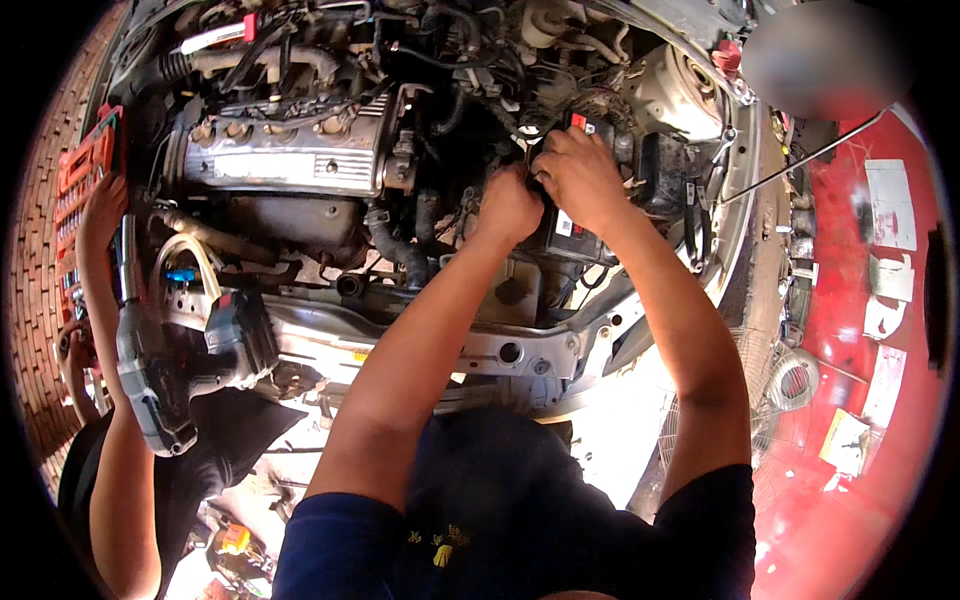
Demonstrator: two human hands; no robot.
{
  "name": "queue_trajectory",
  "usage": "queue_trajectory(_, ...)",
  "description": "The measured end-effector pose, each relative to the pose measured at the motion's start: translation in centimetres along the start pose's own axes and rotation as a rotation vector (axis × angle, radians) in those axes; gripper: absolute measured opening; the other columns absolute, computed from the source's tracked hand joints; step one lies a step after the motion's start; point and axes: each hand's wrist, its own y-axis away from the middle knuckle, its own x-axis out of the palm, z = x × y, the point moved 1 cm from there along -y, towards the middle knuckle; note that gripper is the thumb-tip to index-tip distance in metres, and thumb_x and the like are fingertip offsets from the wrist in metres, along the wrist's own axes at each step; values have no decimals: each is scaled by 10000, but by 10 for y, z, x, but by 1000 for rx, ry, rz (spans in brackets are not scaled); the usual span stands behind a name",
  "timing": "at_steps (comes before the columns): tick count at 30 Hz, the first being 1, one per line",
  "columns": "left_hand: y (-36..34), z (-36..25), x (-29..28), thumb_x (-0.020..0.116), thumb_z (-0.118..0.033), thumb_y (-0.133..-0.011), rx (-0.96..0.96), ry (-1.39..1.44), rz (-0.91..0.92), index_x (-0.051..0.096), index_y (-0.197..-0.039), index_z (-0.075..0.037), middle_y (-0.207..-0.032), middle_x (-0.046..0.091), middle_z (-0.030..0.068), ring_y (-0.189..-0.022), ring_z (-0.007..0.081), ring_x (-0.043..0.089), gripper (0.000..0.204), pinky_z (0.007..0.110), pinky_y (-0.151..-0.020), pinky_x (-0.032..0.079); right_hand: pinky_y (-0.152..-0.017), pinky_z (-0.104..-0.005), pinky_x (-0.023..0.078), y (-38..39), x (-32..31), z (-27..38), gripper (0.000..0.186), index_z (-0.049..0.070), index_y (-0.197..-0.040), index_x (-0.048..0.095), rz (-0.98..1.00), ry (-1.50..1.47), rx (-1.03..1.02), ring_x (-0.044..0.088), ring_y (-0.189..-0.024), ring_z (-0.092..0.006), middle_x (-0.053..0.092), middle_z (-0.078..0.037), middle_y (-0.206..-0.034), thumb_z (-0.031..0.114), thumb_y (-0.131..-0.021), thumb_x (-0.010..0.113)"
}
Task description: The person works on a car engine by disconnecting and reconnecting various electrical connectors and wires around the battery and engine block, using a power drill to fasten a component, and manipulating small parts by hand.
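The battery (585, 246) is a dark, boxy block with a small white label and a touch of red, sitting in the right part of the engine bay, partly covered by the person's arms and hands. There is one battery, one silver engine cover (285, 160) to its left, one cordless power tool (165, 370) at the left, and one orange tool case (88, 165) at the far left, touched by one hand of another person (105, 205). The person's left hand (510, 205) is curled nearly into a fist at the battery's left side; what it grips, if anything, cannot be told. The right hand (580, 175) is half open, fingers bent down over the battery's top; whether they pinch something is hidden.
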Motion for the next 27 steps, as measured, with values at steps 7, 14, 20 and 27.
queue_trajectory(7, 9, 0, 2, 664, -42, -888, -73, 46, 60, 770, -1108, 7, -955, 744, 279, -944, 469, 732, 249, 451, -796, 585, -1041, -494, 446, 16, -7, -21, 297, 119, -1156, 752, -66, -192, 182, 593, -1206, -361, 674, -107, -1199, 213, -875, 774)
queue_trajectory(14, 1, -5, -3, 674, -35, -901, 29, -39, 119, 754, -1090, 51, -991, 727, 303, -952, 466, 734, 222, 456, -796, 584, -1076, -480, 436, 59, -10, -54, 343, 76, -1186, 692, 4, -201, 146, 595, -1204, -385, 671, -140, -1210, 169, -863, 761)
queue_trajectory(20, -2, -6, -6, 649, -55, -915, 56, -1, 137, 697, -990, 16, -959, 700, 287, -948, 521, 664, 114, 560, -798, 544, -1022, -472, 476, 62, 9, -53, 308, 82, -1189, 686, -137, -302, 155, 603, -1138, -389, 653, -139, -1154, 145, -897, 763)
queue_trajectory(27, -7, -12, -1, 612, -12, -880, 143, -101, 185, 696, -993, 15, -979, 708, 273, -959, 508, 671, 143, 560, -817, 551, -985, -490, 502, 65, 12, -54, 292, 66, -1204, 678, -174, -377, 181, 620, -1136, -400, 648, -146, -1158, 140, -930, 745)
